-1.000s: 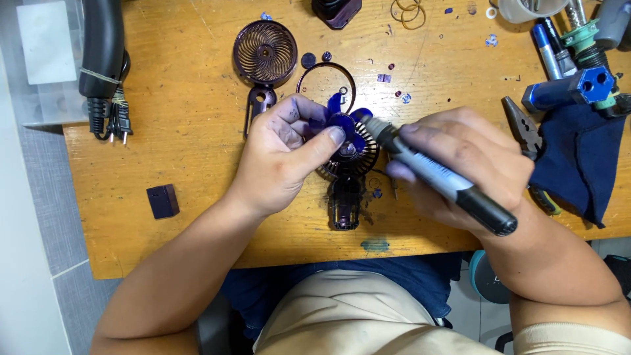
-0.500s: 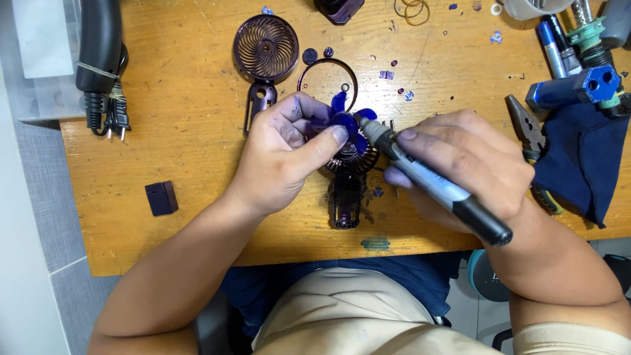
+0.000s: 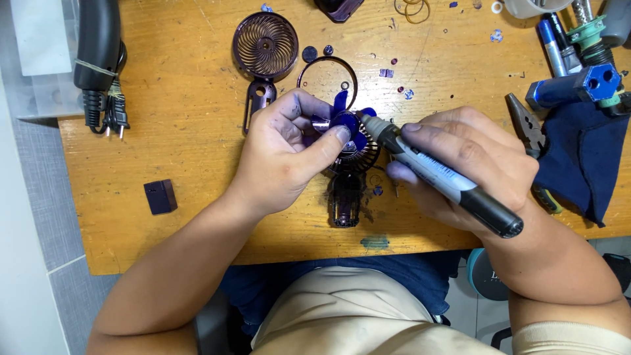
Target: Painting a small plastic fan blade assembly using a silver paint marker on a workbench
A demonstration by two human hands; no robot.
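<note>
My left hand (image 3: pixel 286 154) pinches a small blue fan blade (image 3: pixel 347 122) at its hub, held over a dark purple fan body (image 3: pixel 346 190) that lies on the wooden table (image 3: pixel 197 131). My right hand (image 3: pixel 460 167) grips a black and grey marker pen (image 3: pixel 440 174), its tip touching the blue blade. A round dark purple fan grille (image 3: pixel 265 46) lies further back, with a thin ring (image 3: pixel 327 75) beside it and a small clip (image 3: pixel 259 98) below it.
A black power plug and cord (image 3: pixel 102 66) lie at the left. A small dark block (image 3: pixel 160 196) sits near the left front. Pliers (image 3: pixel 526 121), a dark blue cloth (image 3: pixel 582 158) and blue-handled tools (image 3: pixel 578 82) crowd the right. Small screws and bits are scattered at the back.
My hands and the fan blade have barely shifted; the marker tip stays against the blue blade.
</note>
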